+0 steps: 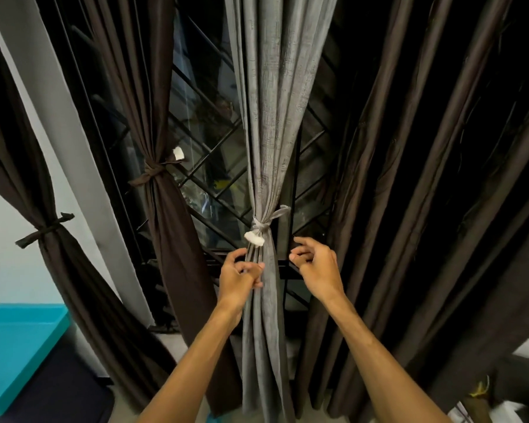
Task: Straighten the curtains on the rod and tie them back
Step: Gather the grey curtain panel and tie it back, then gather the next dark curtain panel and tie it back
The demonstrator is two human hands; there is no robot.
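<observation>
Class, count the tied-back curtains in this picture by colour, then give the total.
Brown, tied: 2, the far-left curtain and the second curtain from the left
Grey, tied: 1, the grey curtain in the middle
Total tied: 3
The loose brown curtains on the right have no tie, so they are not counted.

Dim indoor light, dark night glass behind, sharp centre, wide-angle bending at the edges, deep shadow upper right
</observation>
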